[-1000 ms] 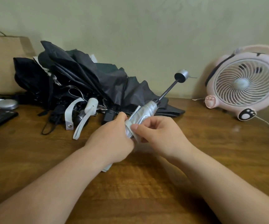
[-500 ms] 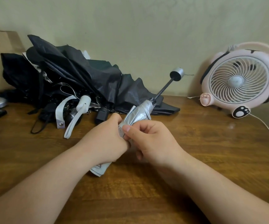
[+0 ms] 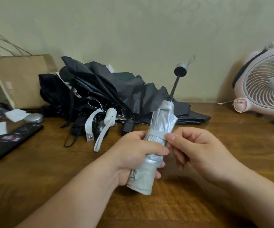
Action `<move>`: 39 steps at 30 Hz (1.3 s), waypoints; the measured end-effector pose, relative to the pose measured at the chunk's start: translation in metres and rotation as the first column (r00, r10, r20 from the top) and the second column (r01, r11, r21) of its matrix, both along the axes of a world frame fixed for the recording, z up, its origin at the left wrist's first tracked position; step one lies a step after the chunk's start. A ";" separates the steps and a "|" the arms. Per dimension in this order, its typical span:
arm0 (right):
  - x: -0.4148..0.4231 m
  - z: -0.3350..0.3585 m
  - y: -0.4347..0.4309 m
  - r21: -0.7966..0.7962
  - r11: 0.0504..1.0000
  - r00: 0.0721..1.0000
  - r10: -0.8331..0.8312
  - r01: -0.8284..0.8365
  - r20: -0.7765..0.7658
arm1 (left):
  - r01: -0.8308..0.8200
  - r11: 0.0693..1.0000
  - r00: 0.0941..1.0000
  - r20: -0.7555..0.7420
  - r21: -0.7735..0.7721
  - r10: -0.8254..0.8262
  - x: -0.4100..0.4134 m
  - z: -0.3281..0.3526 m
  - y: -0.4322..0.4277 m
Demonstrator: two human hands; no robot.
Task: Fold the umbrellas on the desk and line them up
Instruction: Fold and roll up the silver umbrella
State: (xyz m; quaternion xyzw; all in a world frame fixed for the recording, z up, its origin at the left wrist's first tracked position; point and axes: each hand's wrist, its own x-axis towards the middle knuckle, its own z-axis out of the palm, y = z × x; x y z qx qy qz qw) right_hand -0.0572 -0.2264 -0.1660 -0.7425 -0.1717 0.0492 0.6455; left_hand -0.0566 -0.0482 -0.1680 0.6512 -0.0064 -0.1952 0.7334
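Far left: brown paper bag [image 3: 22, 79] against the wall, dark phone [image 3: 12, 142] flat on the desk [image 3: 50, 170] in front of it

Left of centre: heap of black umbrellas [image 3: 110, 89], canopies loose and unfolded, a white wrist strap [image 3: 100, 139] trailing out toward me. I judge these not yet done

Centre: silver umbrella [image 3: 162, 127] held clear of the desk and tilted, with the canopy rolled. The dark shaft [image 3: 175, 87] is extended, with the handle knob [image 3: 180, 70] up and away from me

Left hand [image 3: 137, 155]: fingers clenched round the lower half of the roll, thumb across the front

Right hand [image 3: 203, 152]: thumb and forefinger pinch the free end of the closure strap [image 3: 157, 134], which lies across the roll just above the left thumb. The other fingers are loosely curled and hold nothing

Step in hand, my reading: fastening the strap. I cannot tell the fastener type

To do it well:
- hold the left grip firm so the pleats do not spring open
- draw the strap taut round the roll before pressing it down
- lay it flat, with no fabric bunched under it
- collapse the shaft afterwards

Risk: a slack strap lets the roll loosen

Far right: pink desk fan [image 3: 264, 89], well apart from the work
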 end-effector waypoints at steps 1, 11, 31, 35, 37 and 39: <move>0.002 0.001 -0.002 0.011 1.000 1.000 0.002 -0.003 0.011 | 0.008 0.999 1.000 -0.003 -0.050 -0.009 0.000 0.002 0.002; 0.008 0.003 -0.011 0.049 0.998 0.995 0.022 -0.027 0.098 | 0.156 0.955 0.988 0.056 -0.251 -0.146 -0.004 0.002 0.001; 0.005 0.004 -0.006 0.208 0.977 0.998 -0.050 0.054 -0.027 | 0.116 0.969 0.989 -0.069 -0.220 -0.134 -0.004 -0.004 -0.009; 0.004 0.004 -0.007 0.198 0.975 0.995 -0.098 0.099 -0.012 | 0.016 0.985 0.999 -0.027 -0.171 -0.020 -0.003 -0.009 -0.015; 0.003 0.003 -0.007 0.188 0.977 0.995 -0.100 0.101 -0.012 | -0.007 0.989 1.000 -0.007 -0.147 0.006 -0.001 -0.010 -0.015; 0.003 0.003 -0.007 0.192 0.977 0.996 -0.092 0.093 -0.016 | 0.010 0.995 1.000 0.008 -0.103 -0.009 -0.002 -0.008 -0.012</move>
